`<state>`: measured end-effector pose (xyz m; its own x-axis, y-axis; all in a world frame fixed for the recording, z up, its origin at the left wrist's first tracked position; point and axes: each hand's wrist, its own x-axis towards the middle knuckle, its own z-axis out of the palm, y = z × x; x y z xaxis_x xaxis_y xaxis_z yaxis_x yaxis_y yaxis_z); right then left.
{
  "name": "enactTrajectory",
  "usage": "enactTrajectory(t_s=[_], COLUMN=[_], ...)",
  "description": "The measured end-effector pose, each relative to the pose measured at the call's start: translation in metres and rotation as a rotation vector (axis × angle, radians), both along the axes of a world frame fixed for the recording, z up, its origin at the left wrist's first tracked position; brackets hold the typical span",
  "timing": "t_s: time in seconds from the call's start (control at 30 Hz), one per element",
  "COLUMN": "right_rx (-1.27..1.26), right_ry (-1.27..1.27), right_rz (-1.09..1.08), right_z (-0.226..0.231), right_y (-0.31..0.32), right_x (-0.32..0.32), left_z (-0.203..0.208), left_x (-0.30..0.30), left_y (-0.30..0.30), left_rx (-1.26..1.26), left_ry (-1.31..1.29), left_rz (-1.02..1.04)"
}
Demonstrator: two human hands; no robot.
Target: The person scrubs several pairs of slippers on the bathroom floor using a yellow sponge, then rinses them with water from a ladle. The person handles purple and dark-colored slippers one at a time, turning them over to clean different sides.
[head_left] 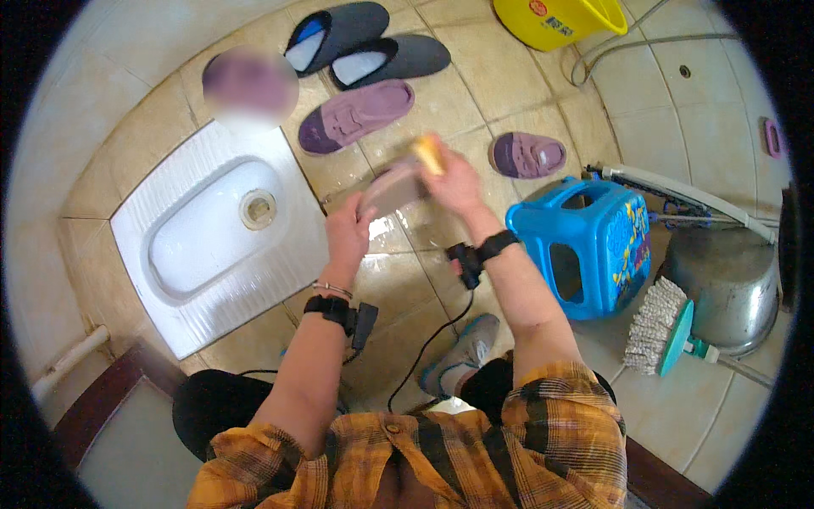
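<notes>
In front of me, over the wet tiles, my left hand (346, 236) is closed on the near end of a mauve shoe (395, 192), smeared by motion. My right hand (455, 182) grips a small yellow scrubber (430, 156) at the shoe's far end; blur hides whether it is a sponge or a brush. A purple shoe (356, 117) with a dark toe lies beyond my hands. Another purple shoe (527, 156) sits farther right. Black straps with small devices circle both wrists, and a black cable hangs near my right one.
On the left a white squat toilet (140, 222) is set in the floor. Dark slippers (373, 51) lie at the back, with a yellow bucket (564, 21) to their right. A blue stool (543, 246), a metal pot (725, 280) and a mop head (660, 327) stand on the right.
</notes>
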<state>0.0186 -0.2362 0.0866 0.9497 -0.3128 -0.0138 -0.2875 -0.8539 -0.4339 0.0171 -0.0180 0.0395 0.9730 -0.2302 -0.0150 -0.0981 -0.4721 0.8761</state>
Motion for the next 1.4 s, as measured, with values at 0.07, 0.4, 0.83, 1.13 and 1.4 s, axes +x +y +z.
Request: enactTrajectory(t_s=[0.07,0.4,0.83,1.13,1.4], right_rx=[-0.104,-0.132,-0.041,-0.207,-0.14], right_ry=[0.265,-0.164,-0.025,0.225,0.214], right_rz=[-0.141,0.2,0.201,-0.315,-0.27], right_z=[0.007,-0.037,-0.047,-0.027,-0.043], right_y=[-0.047,-0.003,0.034,-0.034,-0.014], right_x=[-0.005,-0.003,-0.023,-0.022,-0.016], left_z=[0.0,-0.019,-0.031,-0.021,-0.02], left_x=[-0.001,-0.003,0.004,-0.004,0.002], left_y=[0.003,0.016,0.023,0.013,0.026], left_rx=[0.06,-0.159,-0.569,-0.551,-0.629], left_ry=[-0.016,0.337,0.735,0.757,0.819], left_rz=[-0.04,0.032,0.062,0.063,0.1])
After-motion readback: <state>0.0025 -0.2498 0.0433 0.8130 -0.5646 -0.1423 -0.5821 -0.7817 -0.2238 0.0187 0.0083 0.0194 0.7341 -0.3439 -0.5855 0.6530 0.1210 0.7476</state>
